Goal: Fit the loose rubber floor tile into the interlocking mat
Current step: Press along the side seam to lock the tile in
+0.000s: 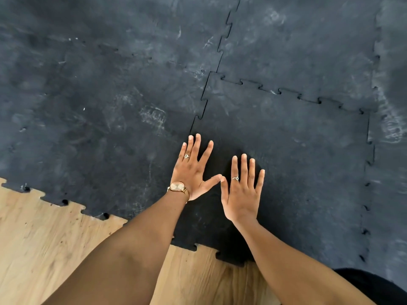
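A darker, cleaner black rubber tile [297, 155] lies in the mat's gap, with toothed edges meeting its neighbours on the left, far and right sides. Around it spreads the dusty grey interlocking mat [110, 106]. My left hand [192, 170], with a watch and a ring, lies flat with fingers spread near the tile's left seam. My right hand [242, 190] lies flat beside it on the tile, fingers spread. The two thumb tips touch. Neither hand holds anything.
Light wooden floor [55, 249] shows at the lower left, bordered by the mat's toothed near edge [63, 202]. Part of my dark clothing [378, 287] is at the bottom right corner.
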### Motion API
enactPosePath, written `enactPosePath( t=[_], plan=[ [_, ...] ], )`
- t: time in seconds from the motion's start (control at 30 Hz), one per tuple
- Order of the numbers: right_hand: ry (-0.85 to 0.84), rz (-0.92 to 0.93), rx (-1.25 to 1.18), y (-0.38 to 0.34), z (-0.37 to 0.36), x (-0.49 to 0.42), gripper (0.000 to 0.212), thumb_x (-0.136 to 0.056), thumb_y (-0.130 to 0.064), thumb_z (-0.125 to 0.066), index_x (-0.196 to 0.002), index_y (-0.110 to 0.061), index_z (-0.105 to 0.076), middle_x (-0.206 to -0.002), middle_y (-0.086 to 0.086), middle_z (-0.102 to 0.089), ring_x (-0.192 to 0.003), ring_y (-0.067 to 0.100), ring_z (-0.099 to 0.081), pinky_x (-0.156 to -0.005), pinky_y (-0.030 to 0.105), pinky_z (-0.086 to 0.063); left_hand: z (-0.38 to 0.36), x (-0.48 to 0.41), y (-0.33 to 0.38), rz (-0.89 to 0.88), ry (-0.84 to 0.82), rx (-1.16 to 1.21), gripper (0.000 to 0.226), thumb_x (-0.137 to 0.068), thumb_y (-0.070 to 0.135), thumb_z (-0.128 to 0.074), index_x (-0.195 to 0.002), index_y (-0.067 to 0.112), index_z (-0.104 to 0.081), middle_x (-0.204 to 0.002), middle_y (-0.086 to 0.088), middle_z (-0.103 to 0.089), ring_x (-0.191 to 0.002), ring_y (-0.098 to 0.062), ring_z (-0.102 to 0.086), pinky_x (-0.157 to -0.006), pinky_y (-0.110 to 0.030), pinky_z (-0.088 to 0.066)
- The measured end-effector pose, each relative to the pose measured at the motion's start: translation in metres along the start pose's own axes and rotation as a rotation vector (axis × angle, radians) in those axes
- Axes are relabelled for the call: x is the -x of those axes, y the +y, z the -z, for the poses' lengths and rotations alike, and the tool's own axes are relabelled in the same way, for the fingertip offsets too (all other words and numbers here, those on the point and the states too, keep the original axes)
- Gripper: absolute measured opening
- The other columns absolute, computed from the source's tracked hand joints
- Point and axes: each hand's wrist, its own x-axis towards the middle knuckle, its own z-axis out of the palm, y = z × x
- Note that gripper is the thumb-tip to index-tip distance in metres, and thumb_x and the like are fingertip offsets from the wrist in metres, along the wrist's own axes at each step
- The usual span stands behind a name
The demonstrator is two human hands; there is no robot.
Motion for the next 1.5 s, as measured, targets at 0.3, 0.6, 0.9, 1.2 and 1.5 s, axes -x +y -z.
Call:
enactPosePath(
  t=[0.3,0.6,0.9,1.2,1.5],
  plan=[
    [0.032,0.025,-0.029,0.003,-0.002,0.001,0.063,-0.102,-0.051,-0.012,-0.155,-0.017,-0.008,-0.163,0.007,-0.008,-0.15,0.027,-0.001,-0.121,0.052,-0.002,0.016,-0.016,-0.009,-0.012,0.146,0.383,0.069,-0.099,0.045,-0.04,-0.155,0.016,-0.012,-0.161,-0.011,-0.015,-0.15,-0.024,-0.008,-0.12,-0.041,-0.017],
    [0.009,0.012,-0.032,0.003,0.0,0.002,0.063,-0.101,-0.05,-0.01,-0.155,-0.02,-0.004,-0.164,0.003,-0.001,-0.15,0.023,0.006,-0.121,0.049,0.005,0.013,-0.044,-0.018,-0.172,0.15,0.389,0.074,-0.098,0.048,-0.037,-0.155,0.014,-0.004,-0.163,-0.009,0.001,-0.15,-0.021,0.013,-0.117,-0.037,-0.005],
    [-0.319,0.072,-0.147,0.012,0.013,-0.011,0.068,-0.099,-0.056,-0.014,-0.139,-0.03,0.036,-0.145,-0.008,0.046,-0.131,0.012,0.047,-0.104,0.043,0.035,0.013,0.004,-0.002,-0.068,0.084,0.156,0.064,-0.104,0.039,-0.026,-0.154,0.005,-0.005,-0.162,-0.015,0.0,-0.15,-0.027,0.009,-0.123,-0.042,-0.005],
    [-0.395,0.08,-0.121,0.011,0.018,-0.014,0.071,-0.099,-0.055,-0.014,-0.136,-0.03,0.04,-0.138,-0.01,0.054,-0.126,0.012,0.052,-0.096,0.038,0.042,-0.023,0.09,0.0,-0.013,0.058,-0.072,0.074,-0.098,0.06,-0.018,-0.155,0.015,-0.008,-0.162,-0.014,0.0,-0.15,-0.029,0.001,-0.122,-0.044,0.0],
    [-0.549,0.071,-0.111,0.009,0.026,-0.021,0.073,-0.099,-0.056,-0.016,-0.132,-0.028,0.043,-0.132,-0.007,0.058,-0.123,0.017,0.053,-0.099,0.046,0.036,-0.021,0.087,-0.002,-0.037,-0.036,-0.056,0.087,-0.089,0.075,-0.021,-0.156,0.021,-0.007,-0.163,-0.013,0.002,-0.15,-0.032,0.007,-0.119,-0.054,-0.004]
  ],
)
